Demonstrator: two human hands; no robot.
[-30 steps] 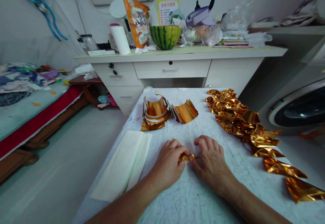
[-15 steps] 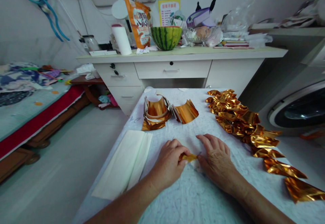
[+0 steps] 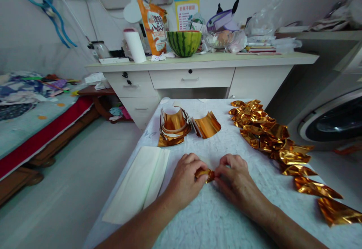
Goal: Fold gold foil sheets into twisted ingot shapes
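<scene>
A small piece of gold foil (image 3: 208,175) is between my two hands, low over the cloth-covered table. My left hand (image 3: 188,179) pinches its left part between thumb and fingers. At its right end, my right hand (image 3: 236,179) is closed with thumb and fingertips on the foil. Curled gold sheets (image 3: 174,122) stand beyond my left hand, with another curved gold stack (image 3: 207,124) beside them. Folded pale paper (image 3: 134,185) lies left of my left hand. Several crumpled gold foil pieces (image 3: 263,128) form a long row on the right.
The table (image 3: 198,222) has a pale quilted cloth. Behind it stands a white desk (image 3: 192,77) bearing a watermelon half (image 3: 183,43), an orange bag (image 3: 154,26) and plastic bags. A washing machine (image 3: 333,102) is at the right, a bed (image 3: 42,121) at the left.
My right hand's fingers have drawn together and closed on the foil's right end. The foil between my hands looks more bunched and has shifted slightly left.
</scene>
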